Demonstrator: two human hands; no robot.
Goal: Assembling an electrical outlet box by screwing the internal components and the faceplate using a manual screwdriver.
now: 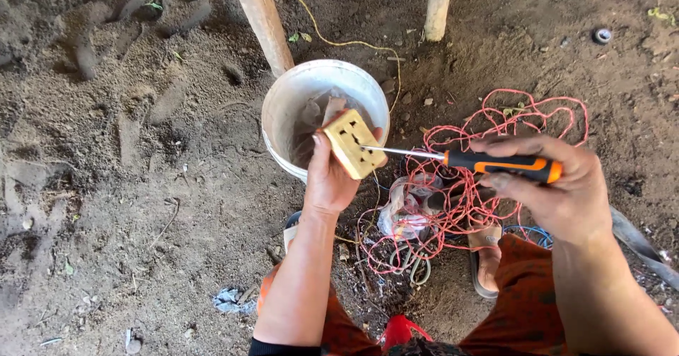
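- Nearest the camera: red-orange trousers (520,306) over bent knees, forearms reaching out above them.
- Left hand (329,176) closed around a tan socket block (355,142), thumb on its left edge, fingers behind; block held tilted, slotted face toward the camera, over the rim of a white bucket (283,108).
- Right hand (559,186) gripping a screwdriver (467,160) by its orange-and-black handle, fingers curled over, thumb beneath.
- Metal shaft lying nearly level, pointing left, tip touching the right part of the block's face.
- Below the screwdriver, on the dirt ground (127,207): a loose tangle of red wire (495,123), spreading to the right of the bucket.
- Clear plastic bag (403,204) in the tangle, just under the shaft.
- Grey sandal (484,260) on a foot beneath the right hand, blue wire (530,234) just beside it.
- Two wooden posts (263,18) standing behind the bucket, one touching its rim in view, the other well to the right.
- Thin yellow cord (339,42) trailing across the dirt between the posts.
- Small scrap of grey cloth (230,301) on the ground left of the left forearm.
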